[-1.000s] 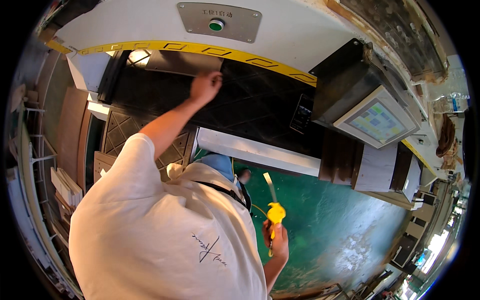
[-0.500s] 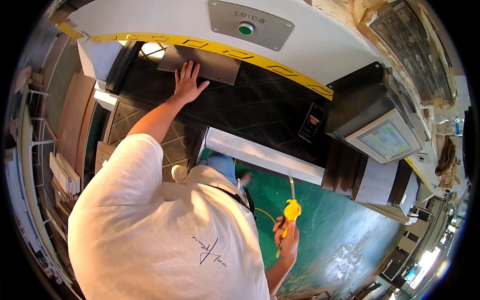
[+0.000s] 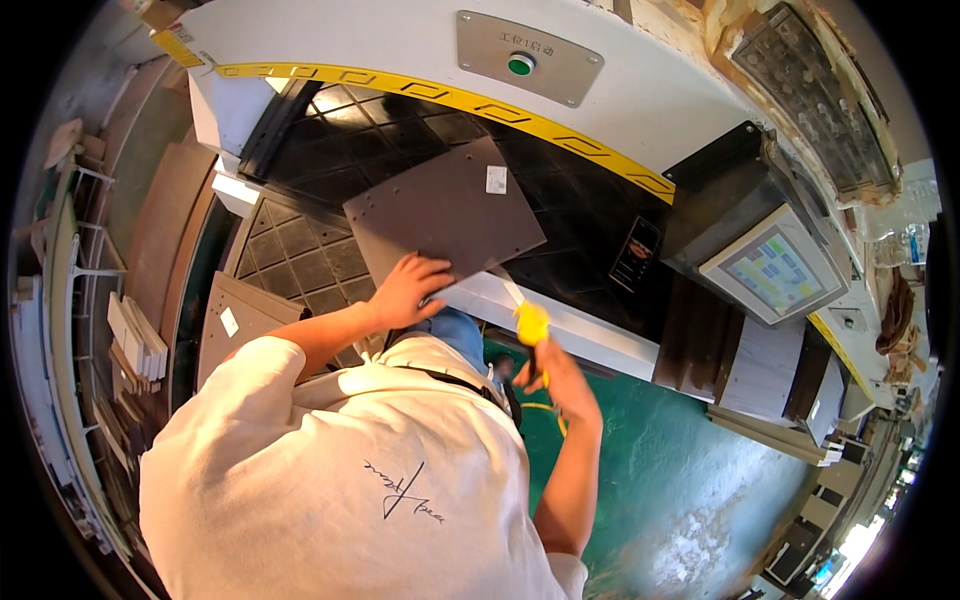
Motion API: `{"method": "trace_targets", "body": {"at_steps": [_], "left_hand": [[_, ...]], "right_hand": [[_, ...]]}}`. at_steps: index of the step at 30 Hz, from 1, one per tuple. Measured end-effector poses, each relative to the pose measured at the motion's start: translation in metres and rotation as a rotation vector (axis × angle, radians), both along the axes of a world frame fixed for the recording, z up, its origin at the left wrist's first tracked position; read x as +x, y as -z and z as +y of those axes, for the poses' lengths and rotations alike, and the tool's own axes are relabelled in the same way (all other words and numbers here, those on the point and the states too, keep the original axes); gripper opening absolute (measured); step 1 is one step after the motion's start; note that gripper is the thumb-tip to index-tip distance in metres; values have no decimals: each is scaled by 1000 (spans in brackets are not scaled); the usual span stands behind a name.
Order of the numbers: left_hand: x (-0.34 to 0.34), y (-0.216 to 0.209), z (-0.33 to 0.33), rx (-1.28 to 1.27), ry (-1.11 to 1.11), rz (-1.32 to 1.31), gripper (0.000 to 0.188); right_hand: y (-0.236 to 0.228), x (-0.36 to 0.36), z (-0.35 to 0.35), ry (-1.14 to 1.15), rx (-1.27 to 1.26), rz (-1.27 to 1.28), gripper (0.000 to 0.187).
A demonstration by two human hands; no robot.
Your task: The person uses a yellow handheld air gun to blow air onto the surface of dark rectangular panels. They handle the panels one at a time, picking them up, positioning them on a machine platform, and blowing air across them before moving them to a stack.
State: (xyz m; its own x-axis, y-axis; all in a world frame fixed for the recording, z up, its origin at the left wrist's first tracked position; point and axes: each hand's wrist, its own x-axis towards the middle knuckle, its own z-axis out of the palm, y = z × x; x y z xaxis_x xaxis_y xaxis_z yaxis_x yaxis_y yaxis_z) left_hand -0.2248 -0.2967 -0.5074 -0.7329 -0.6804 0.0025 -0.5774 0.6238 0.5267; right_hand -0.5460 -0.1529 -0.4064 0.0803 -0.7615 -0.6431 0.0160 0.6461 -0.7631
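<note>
A flat brown panel (image 3: 440,205) with small drilled holes and a white label lies slantwise on the black grooved machine bed (image 3: 580,215). My left hand (image 3: 408,290) grips its near edge, with fingers bent over the top; part of the thumb side is hard to make out. In my right hand (image 3: 560,375) is a yellow air blow gun (image 3: 532,322) with a thin metal nozzle. The nozzle points up and left, close to the panel's near edge; I cannot tell whether it touches. A yellow hose (image 3: 545,407) hangs near that hand.
A phone (image 3: 635,254) lies on the bed at the right, beside a tilted touchscreen (image 3: 775,268). Above the yellow strip (image 3: 480,107) sits a green button (image 3: 520,64). Another brown panel (image 3: 235,325) leans at left, near stacked boards (image 3: 137,340). Green floor (image 3: 640,450) shows below.
The panel has come nearer from the far side of the bed and turned aslant. My left hand has drawn back with it. My right hand has raised the blow gun toward the panel's near edge.
</note>
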Motion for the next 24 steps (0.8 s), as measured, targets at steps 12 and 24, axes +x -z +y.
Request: {"method": "trace_targets", "body": {"at_steps": [12,24], "left_hand": [[62,77,-78,-410,-892,153,40],[51,58,-76,-445,-826,115,50]], "right_hand": [[-5,53,-121,-172,-95,332,55],[40,32,-107,107,-257,535,52]]}}
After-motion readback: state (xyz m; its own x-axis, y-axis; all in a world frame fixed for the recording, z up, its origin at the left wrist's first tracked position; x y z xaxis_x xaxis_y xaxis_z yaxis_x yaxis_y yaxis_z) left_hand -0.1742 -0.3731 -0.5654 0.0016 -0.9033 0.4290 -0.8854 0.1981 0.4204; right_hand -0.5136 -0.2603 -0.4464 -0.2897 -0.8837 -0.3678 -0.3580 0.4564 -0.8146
